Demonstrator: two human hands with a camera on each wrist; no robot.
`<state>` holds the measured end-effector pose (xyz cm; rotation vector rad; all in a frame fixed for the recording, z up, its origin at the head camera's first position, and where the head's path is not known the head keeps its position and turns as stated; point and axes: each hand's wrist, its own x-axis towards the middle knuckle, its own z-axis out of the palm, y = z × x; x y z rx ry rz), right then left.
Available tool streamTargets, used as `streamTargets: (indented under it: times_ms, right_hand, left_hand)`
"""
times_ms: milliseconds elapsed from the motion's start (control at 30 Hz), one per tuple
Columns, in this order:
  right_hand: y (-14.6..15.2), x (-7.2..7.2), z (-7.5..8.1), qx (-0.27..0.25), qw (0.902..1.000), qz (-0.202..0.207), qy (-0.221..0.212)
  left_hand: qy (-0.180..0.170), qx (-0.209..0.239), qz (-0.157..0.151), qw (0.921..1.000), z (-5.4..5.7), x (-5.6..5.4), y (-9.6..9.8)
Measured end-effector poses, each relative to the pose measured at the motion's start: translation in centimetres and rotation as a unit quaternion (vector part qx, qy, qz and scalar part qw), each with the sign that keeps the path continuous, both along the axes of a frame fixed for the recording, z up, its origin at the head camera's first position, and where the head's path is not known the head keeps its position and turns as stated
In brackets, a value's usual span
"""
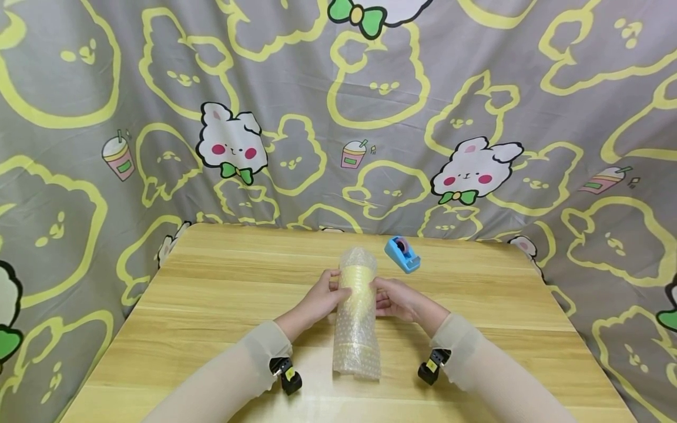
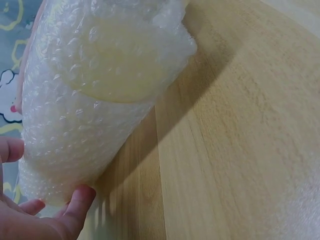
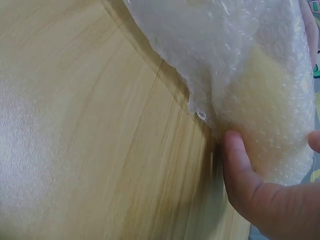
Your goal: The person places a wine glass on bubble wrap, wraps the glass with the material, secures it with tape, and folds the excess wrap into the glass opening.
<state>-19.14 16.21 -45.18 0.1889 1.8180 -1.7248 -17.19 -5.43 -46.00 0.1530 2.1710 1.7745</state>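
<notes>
A long bundle of clear bubble wrap stretches away from the person near the middle of the wooden table. Something yellowish and rounded shows through the wrap; its kind cannot be made out. On the left side, the left hand grips the bundle, thumb on the near face. From the opposite side the right hand holds it, thumb against the wrap. The left wrist view shows a round yellowish edge under the bubble wrap. A loose, crumpled wrap edge appears in the right wrist view.
A blue tape dispenser with a roll of tape stands beyond the bundle, to its right. The wooden table reaches back to a grey curtain with cartoon prints, which also hangs on both sides.
</notes>
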Motion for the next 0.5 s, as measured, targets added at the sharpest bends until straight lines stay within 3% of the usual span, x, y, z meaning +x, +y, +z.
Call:
streamTargets:
  times_ms: [500]
  right_hand:
    - [-0.01, -0.23, 0.41, 0.030, 0.9995, -0.002, 0.004]
  left_hand:
    - [-0.005, 0.006, -0.011, 0.9999, 0.13, -0.02, -0.10]
